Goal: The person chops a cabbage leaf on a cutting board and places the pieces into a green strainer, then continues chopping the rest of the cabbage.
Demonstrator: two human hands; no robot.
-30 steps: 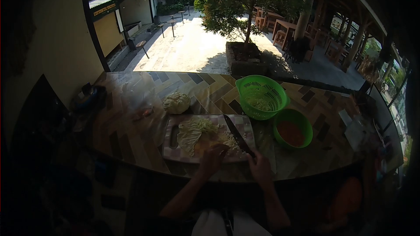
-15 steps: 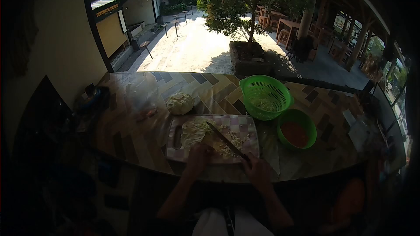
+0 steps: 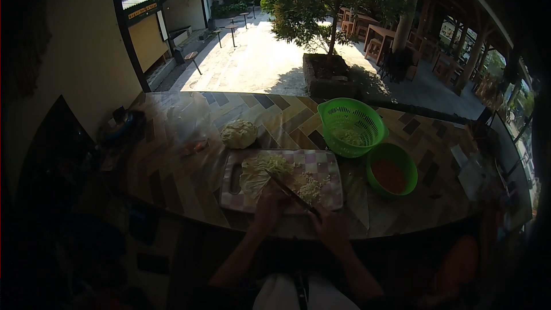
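Note:
My right hand (image 3: 332, 225) is closed round the handle of a knife (image 3: 294, 193), whose blade points up and left across a checked cutting board (image 3: 231, 200). My left hand (image 3: 268, 209) is bent against the lower edge of pale cabbage leaves (image 3: 255, 177), close to the blade; its fingertips are in deep shadow. Finely chopped cabbage (image 3: 311, 188) lies on the board right of the knife. Just beyond the board sits a cabbage head (image 3: 239, 134).
A green colander (image 3: 354, 119) with pale bits inside stands behind the board's right corner. Beside it is a green bowl (image 3: 408, 167) of orange-red contents. Clear plastic (image 3: 186, 116) lies at left on the patterned table (image 3: 172, 192), and papers (image 3: 472, 175) at right.
The knife and my right hand have shifted left, the blade now lower over the leaves. My left hand has moved slightly right, toward the blade. The camera view has shifted a little.

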